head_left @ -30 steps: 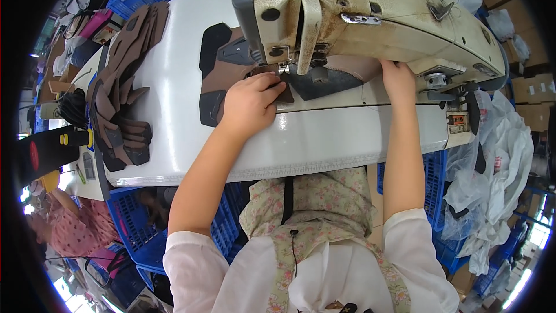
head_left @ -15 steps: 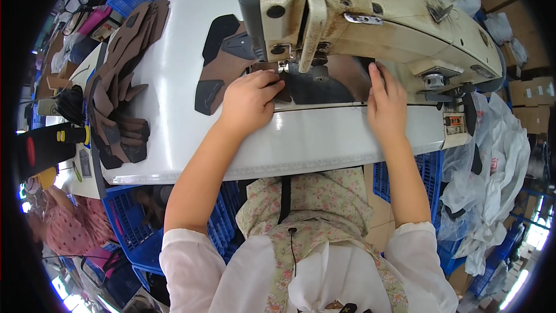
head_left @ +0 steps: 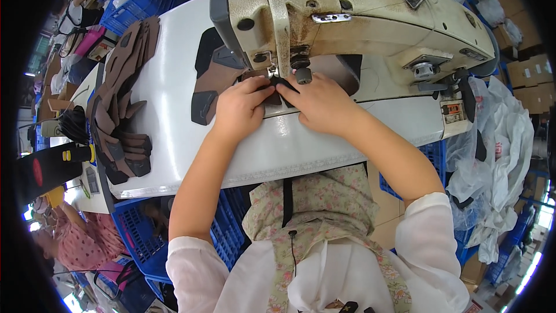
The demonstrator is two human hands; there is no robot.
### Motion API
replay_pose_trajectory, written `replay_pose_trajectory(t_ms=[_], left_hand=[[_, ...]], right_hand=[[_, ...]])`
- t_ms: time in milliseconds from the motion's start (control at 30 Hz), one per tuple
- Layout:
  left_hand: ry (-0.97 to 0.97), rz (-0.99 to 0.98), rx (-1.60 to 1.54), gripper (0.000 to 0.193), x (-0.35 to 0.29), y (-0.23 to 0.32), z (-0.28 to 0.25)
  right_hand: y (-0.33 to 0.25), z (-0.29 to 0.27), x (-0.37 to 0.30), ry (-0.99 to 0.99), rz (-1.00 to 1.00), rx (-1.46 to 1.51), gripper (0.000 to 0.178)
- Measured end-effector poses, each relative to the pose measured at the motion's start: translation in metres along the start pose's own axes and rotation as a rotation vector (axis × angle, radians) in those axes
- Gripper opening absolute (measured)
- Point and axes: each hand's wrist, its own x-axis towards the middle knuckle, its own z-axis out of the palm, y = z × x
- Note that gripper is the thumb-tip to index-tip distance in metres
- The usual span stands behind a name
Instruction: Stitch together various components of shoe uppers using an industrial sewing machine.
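Note:
A beige sewing machine (head_left: 353, 29) stands over the white table, its presser foot (head_left: 273, 71) down near a brown and black cut piece (head_left: 341, 69). The piece lies flat under the machine arm and partly beneath my hands. My left hand (head_left: 238, 109) is just left of the foot, fingers curled and pressed together on the piece's near edge. Close on the right, my right hand (head_left: 321, 101) pinches a black part of it between thumb and fingers. The fingertips of both hands nearly meet in front of the needle. Left of them lies another brown and black piece (head_left: 208, 84).
A pile of brown and black cut pieces (head_left: 121, 87) lies at the table's left end. Blue crates (head_left: 139, 235) stand below the table, and clear plastic bags (head_left: 492, 156) hang at the right. Another person in pink (head_left: 87, 237) sits at the lower left.
My right hand has moved left from the piece's right end to beside the presser foot and closed on its black part. The left hand stays by the foot. The view has shifted slightly.

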Motion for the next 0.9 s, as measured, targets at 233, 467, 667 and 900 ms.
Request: replay_pose_trajectory(t_ms=[233,467,667,900], left_hand=[[-0.04,-0.004,-0.038,0.034,0.001,-0.009,-0.006],[-0.048,0.016,-0.073,0.036,0.008,-0.015,-0.009],[-0.026,0.065,-0.058,0.04,0.009,-0.014,-0.011],[-0.062,0.096,-0.013,0.036,0.004,-0.006,-0.008]], right_hand=[[0.001,0.007,0.005,-0.014,-0.003,-0.058,0.038],[0.01,0.017,0.002,0.046,-0.031,-0.116,0.039],[0.009,0.025,-0.002,0.087,-0.05,-0.147,0.041],[0.006,0.024,-0.011,0.123,-0.023,-0.098,0.042]])
